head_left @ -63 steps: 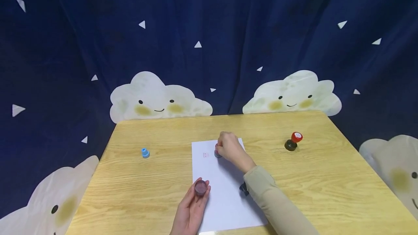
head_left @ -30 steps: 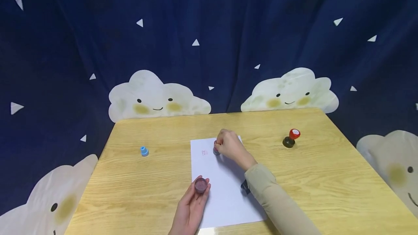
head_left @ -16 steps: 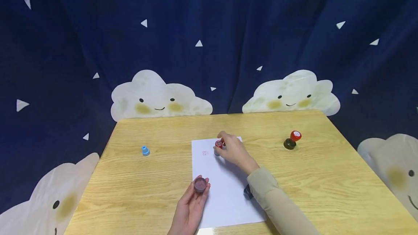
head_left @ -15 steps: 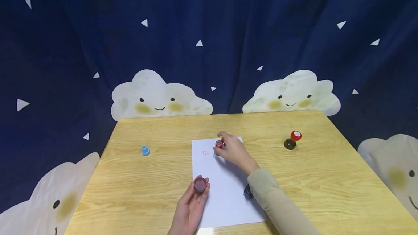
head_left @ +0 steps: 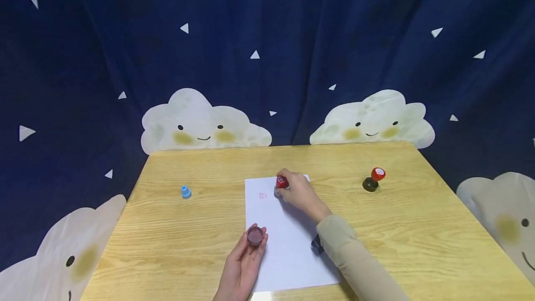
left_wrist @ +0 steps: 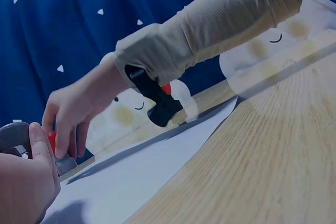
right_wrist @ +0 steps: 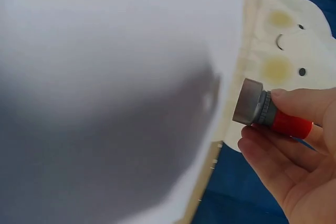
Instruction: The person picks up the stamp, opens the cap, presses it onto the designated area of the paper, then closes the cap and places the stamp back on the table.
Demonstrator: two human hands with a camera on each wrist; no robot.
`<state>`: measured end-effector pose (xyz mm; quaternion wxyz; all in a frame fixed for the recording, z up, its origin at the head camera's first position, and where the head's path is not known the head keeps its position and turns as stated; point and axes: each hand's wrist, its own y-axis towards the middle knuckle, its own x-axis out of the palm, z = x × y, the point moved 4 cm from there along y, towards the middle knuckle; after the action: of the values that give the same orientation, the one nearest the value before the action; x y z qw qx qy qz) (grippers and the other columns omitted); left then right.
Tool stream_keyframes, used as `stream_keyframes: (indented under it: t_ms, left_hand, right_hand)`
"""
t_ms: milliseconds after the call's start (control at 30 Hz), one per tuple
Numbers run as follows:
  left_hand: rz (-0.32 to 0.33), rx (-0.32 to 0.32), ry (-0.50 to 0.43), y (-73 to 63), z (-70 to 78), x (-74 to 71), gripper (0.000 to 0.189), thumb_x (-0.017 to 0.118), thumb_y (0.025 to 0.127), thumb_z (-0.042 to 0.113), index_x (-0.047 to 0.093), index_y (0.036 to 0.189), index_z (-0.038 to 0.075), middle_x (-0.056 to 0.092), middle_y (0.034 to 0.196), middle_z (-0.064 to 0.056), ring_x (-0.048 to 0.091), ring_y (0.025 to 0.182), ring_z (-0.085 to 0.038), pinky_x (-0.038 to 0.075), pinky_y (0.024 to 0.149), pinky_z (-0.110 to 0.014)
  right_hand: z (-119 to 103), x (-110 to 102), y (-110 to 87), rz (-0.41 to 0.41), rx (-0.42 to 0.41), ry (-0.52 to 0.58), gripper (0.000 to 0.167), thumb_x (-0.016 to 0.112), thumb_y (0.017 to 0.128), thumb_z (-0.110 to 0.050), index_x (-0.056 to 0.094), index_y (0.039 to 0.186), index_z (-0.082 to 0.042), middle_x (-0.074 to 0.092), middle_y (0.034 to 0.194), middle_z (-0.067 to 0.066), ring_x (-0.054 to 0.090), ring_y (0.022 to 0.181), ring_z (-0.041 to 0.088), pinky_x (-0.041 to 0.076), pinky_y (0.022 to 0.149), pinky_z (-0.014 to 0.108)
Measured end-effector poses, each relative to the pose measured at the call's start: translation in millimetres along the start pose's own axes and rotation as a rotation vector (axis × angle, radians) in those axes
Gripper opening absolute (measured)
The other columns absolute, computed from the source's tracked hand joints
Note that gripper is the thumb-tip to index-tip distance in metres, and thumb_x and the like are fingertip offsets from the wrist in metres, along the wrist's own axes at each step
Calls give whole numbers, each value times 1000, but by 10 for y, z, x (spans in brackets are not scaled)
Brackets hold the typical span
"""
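Observation:
My right hand (head_left: 300, 193) pinches a small stamp (head_left: 282, 182) with a red top and a grey, see-through base, close over the far end of a white sheet of paper (head_left: 288, 254). In the right wrist view the thumb and fingertips grip the stamp (right_wrist: 268, 109) at its dark collar, base facing the paper. A small red print (head_left: 262, 195) shows on the sheet just left of the stamp. Nearer me, my left hand (head_left: 241, 266) holds a dark translucent round cap (head_left: 255, 235), hollow side up, between thumb and fingers over the sheet's left edge.
A second stamp (head_left: 374, 179), red knob on a black base, stands at the right of the wooden table (head_left: 167, 245). A small blue cone-shaped piece (head_left: 185, 192) stands at the left. A dark blue cloud-patterned curtain (head_left: 267, 59) hangs behind.
My right hand has gone from a closed fist over the stamp to loosened fingers, then gripped it anew; the stamp's red top now leans slightly right. The left hand stays with the cap.

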<state>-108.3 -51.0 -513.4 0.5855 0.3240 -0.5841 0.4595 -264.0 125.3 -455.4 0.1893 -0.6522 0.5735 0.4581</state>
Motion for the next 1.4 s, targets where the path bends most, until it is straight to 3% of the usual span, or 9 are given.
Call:
stream_keyframes:
  t_ms: [400,633,767,967,1200,1400]
  left_hand:
    - [13,16,25,12,-5,-20,30,38,108,13,58,122,-5,54,129,-24,54,126,-30,28,119,-33]
    - [-28,9,74,4,15,-10,33,35,109,15,59,123,-1,58,129,-22,54,127,-30,29,119,-34]
    - [-37,5,116,2,19,-28,33,35,109,17,60,123,3,61,128,-19,54,127,-30,30,119,-33]
    - [-32,23,98,23,8,-54,31,37,109,16,61,121,3,61,129,-16,55,126,-27,29,119,-35]
    - [-35,33,88,32,-8,-49,33,35,109,17,62,122,4,60,131,-12,55,126,-20,27,121,-34]
    - [7,31,95,34,-3,-55,32,34,109,19,61,121,6,61,129,-9,54,125,-18,29,120,-32]
  right_hand:
    - [-351,-451,22,38,-49,57,34,81,80,-8,67,111,-5,70,88,4,66,78,19,59,69,33]
    - [-780,-622,-145,47,-181,100,33,82,79,-5,67,108,-5,70,88,2,66,77,19,62,70,35]
    - [-1007,-600,-314,34,-251,114,34,83,77,-6,67,108,-7,69,88,-2,64,75,15,61,69,31]
    - [-1211,-425,-542,-46,-293,144,34,82,78,-6,67,108,-10,69,87,-5,65,78,8,60,70,27]
    - [-1197,-228,-697,-113,-262,189,34,80,78,-4,68,109,-7,70,89,-2,65,80,6,61,71,26]
    - [-1172,-164,-729,-114,-254,206,34,80,78,-4,68,110,-6,71,91,-1,66,82,6,62,70,28]
